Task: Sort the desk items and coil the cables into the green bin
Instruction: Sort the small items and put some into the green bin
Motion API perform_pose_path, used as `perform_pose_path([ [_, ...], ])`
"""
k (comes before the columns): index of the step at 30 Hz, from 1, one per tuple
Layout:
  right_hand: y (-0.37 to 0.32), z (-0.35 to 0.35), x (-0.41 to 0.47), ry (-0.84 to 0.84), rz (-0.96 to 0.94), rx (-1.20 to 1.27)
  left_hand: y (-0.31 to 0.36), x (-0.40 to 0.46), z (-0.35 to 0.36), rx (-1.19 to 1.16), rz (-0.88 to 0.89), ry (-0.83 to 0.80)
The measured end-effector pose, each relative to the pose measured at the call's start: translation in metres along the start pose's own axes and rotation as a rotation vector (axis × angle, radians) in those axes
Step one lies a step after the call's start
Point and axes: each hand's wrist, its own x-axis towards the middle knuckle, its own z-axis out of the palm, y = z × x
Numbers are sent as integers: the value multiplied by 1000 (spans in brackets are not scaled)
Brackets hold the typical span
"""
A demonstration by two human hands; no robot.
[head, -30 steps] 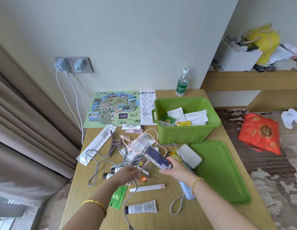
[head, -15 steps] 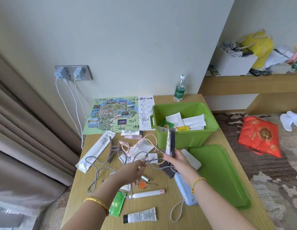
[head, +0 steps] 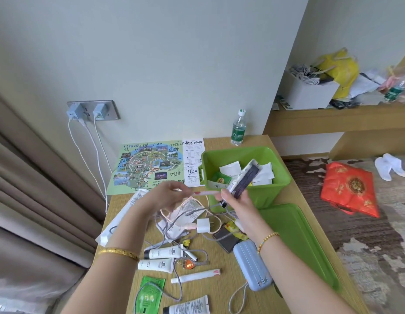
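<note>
Above the worktop (head: 296, 196), the right hand (head: 238, 200) grips a dark flat packet (head: 243, 179) (tilted over the green bin (head: 276, 191)), while the left hand (head: 165, 196) pinches a pink cable (head: 204, 193).

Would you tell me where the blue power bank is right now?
In the head view, the blue power bank lies on the desk at lower right, beside the green lid, just below the right wrist.

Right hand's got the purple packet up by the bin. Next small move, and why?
Probably release it into the green bin: the right hand holds the purple packet tilted over the bin's near rim, above the papers already inside.
</note>
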Motion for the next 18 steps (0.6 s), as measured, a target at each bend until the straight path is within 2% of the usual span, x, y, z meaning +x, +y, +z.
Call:
perform_pose_path([
  [6, -24, -21, 17, 107, -73, 162, 23, 27, 6, -340, 20, 139],
  [8, -32, -30, 23, 48, -37, 349, 31, 41, 21, -390, -2, 152],
  [10, -41, -40, 26, -87, 10, 537, 39, 53, 34, -407, -27, 166],
  [12, -48, -49, 27, -156, 40, 521, 45, 64, 45, -415, -51, 188],
  [14, -51, -54, 31, -102, 71, 531, 48, 72, 52, -405, -76, 199],
  [18, -51, -60, 48, 187, 147, 757, 55, 83, 65, -219, -101, 187],
])
